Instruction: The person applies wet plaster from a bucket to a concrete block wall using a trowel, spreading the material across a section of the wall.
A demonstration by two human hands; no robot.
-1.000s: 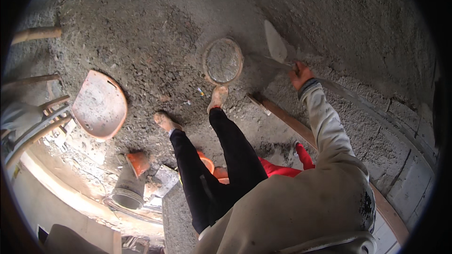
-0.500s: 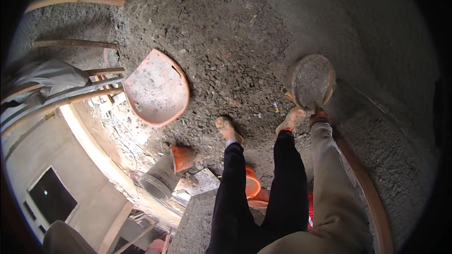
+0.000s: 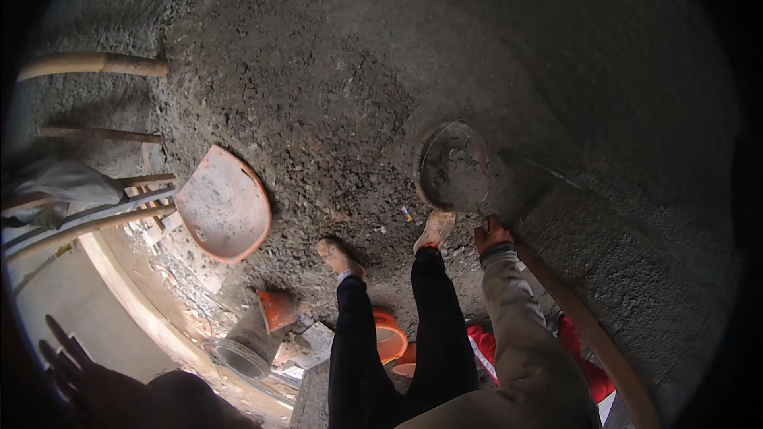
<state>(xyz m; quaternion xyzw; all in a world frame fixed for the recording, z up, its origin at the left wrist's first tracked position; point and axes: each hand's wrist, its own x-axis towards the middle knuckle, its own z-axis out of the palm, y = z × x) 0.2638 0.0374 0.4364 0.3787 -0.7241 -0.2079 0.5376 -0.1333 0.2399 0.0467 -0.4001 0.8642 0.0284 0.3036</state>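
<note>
Dimly forward, the trowel (image 3: pixel 481 210), long axis toward the pan (image 3: pixel 419 168).

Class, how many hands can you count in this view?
2: the right hand, below and right of the round basin; the left hand, dark, fingers spread, at lower left. No others show.

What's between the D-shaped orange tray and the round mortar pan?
The head view shows loose, crumbly gray rubble between the tray and the pan.

Left hand (image 3: pixel 97 391) splayed, right hand (image 3: pixel 494 237) curled — arm (image 3: pixel 513 302) outstretched
</note>
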